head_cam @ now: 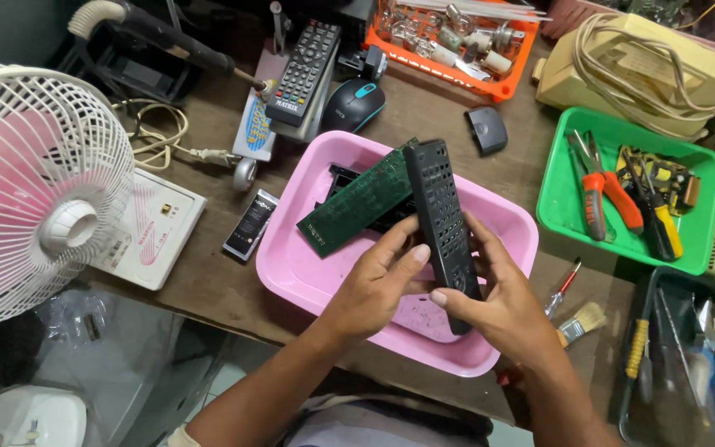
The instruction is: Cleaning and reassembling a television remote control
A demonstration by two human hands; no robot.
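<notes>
My left hand and my right hand together hold a long black remote casing with rows of empty button holes, above a pink plastic tray. The left thumb presses its left edge and the right thumb rests on its lower end. A green circuit board leans from the casing's left side down into the tray, over a black plastic part; I cannot tell whether my left hand's fingers also grip the board.
A white-and-pink table fan stands at left. A green tray with pliers and screwdrivers sits at right. Behind are a black remote, a mouse, an orange tray; a small brush lies at right.
</notes>
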